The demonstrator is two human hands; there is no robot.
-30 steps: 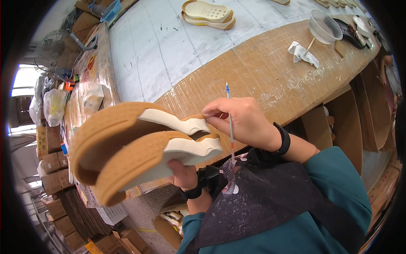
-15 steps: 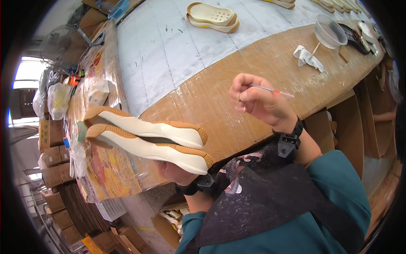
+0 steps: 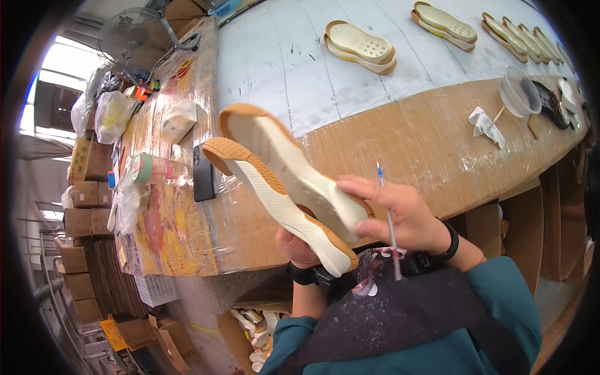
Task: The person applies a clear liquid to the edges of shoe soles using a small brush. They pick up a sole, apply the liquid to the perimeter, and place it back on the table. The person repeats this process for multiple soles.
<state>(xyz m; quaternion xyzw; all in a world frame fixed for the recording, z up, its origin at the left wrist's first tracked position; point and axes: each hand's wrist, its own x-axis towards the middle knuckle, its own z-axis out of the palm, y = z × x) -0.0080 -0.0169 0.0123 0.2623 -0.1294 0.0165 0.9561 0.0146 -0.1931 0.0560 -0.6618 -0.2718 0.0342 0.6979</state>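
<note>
While the left hand (image 3: 300, 244) grips the pair of shoe soles (image 3: 284, 178) from underneath, its fingers closed round their near ends and mostly hidden behind them, the right hand (image 3: 400, 215) lies on top of the same ends, fingers curled with the fingertips (image 3: 350, 185) pressed on the pale face of the upper sole; a thin brush (image 3: 387, 219) is pinched in that hand as well, standing nearly upright with its bluish tip above the knuckles and its handle pointing down toward the apron. Both soles are held in the air just above the near edge of the cardboard-covered bench (image 3: 437, 144), stacked side by side; their long axis runs from the hands up and to the left, away from the person, so nearly all their length lies to the left of the right fingers; both hands touch them at the near end. Each sole is cream-white with fine ribbing on its face and a tan rim curling round the far tip; whether they are stuck together cannot be told.
</note>
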